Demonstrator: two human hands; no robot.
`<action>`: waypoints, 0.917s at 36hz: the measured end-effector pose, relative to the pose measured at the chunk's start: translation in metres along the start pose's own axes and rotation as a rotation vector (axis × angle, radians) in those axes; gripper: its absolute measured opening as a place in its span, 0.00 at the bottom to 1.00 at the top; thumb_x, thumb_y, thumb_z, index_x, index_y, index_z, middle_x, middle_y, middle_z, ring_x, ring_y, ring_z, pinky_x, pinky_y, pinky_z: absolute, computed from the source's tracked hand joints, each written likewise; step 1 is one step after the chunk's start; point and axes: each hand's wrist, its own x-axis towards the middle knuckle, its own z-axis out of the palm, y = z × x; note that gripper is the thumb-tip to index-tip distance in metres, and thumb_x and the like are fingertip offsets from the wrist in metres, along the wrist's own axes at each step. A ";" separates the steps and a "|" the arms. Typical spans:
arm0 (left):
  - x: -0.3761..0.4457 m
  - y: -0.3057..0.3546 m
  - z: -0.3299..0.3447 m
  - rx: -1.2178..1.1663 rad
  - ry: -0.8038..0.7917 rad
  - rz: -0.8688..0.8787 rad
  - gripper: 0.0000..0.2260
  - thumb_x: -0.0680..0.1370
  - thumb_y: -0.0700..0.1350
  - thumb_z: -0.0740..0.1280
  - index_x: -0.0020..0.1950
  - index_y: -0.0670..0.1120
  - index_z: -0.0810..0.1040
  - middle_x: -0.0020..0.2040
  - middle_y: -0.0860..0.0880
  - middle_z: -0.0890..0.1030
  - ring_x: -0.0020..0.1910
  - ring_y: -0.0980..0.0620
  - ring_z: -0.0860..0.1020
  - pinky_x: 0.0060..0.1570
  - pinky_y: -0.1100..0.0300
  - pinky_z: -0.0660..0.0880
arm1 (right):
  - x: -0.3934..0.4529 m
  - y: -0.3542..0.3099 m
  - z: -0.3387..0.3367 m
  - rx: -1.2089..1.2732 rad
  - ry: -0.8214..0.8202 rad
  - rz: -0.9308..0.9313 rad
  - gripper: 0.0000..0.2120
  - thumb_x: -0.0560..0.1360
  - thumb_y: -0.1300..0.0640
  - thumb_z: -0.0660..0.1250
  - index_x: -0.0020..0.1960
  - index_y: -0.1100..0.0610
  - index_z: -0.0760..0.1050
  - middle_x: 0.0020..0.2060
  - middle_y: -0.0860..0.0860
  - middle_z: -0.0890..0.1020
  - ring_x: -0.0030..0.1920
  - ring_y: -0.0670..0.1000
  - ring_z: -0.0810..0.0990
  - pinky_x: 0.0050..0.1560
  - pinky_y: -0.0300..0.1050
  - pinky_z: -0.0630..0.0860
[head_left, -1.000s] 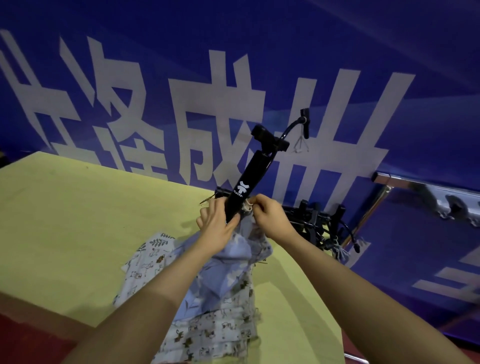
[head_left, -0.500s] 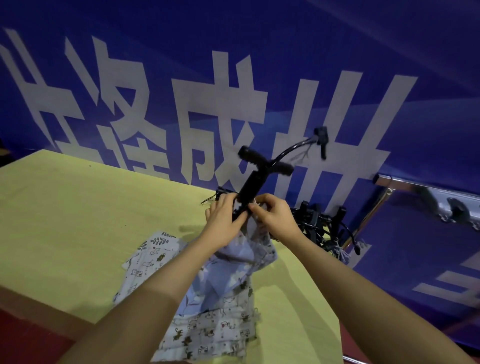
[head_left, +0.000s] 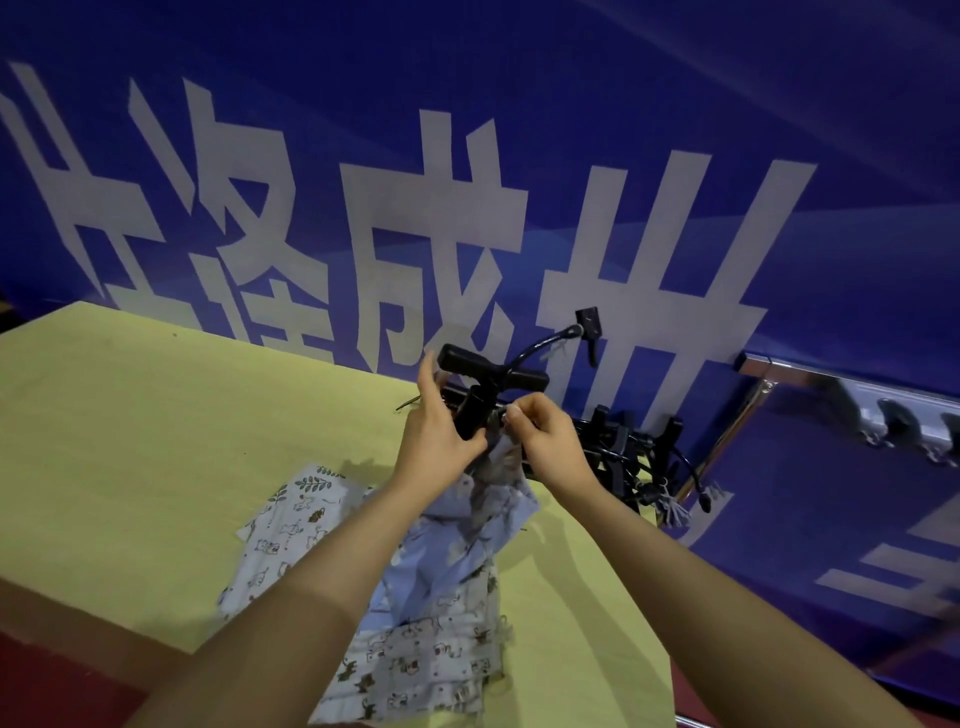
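As your left hand (head_left: 441, 444) grips the pump (head_left: 474, 410) and right hand (head_left: 545, 441) pinches the cloth (head_left: 483, 530) — bagging, seemingly — push deeper.

The black clip hanger (head_left: 470, 414) stands nearly upright, hook curving right, pale blue printed cloth (head_left: 467, 535) bunched beneath it.

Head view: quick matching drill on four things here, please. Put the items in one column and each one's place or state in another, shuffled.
1. black hanger
2. blue garment
3. patterned cloth
4. heap of hangers

A. flat on the yellow table
B. at the table's far edge, by the banner
C. gripped by the left hand
D. pinched at its top by the right hand

Pairs: 1-C, 2-D, 3-A, 4-B.
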 end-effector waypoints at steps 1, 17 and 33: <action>-0.001 0.001 0.001 0.025 -0.002 0.015 0.47 0.69 0.48 0.74 0.75 0.54 0.42 0.67 0.49 0.72 0.54 0.46 0.79 0.53 0.49 0.77 | 0.000 -0.002 -0.001 0.053 0.007 0.016 0.08 0.80 0.59 0.60 0.42 0.59 0.72 0.36 0.51 0.76 0.37 0.48 0.74 0.41 0.38 0.71; 0.016 0.027 -0.005 0.093 0.041 0.060 0.31 0.73 0.44 0.68 0.73 0.47 0.57 0.57 0.47 0.77 0.58 0.40 0.68 0.53 0.50 0.69 | 0.005 -0.046 -0.015 -0.215 0.279 -0.221 0.04 0.75 0.62 0.63 0.49 0.56 0.75 0.29 0.49 0.76 0.31 0.53 0.76 0.37 0.54 0.77; 0.022 0.030 -0.010 0.187 -0.076 0.114 0.19 0.76 0.41 0.64 0.66 0.45 0.66 0.55 0.44 0.78 0.57 0.40 0.68 0.53 0.49 0.70 | 0.019 -0.079 -0.027 -0.191 0.447 -0.273 0.09 0.80 0.53 0.58 0.44 0.53 0.74 0.34 0.47 0.78 0.35 0.46 0.76 0.40 0.48 0.74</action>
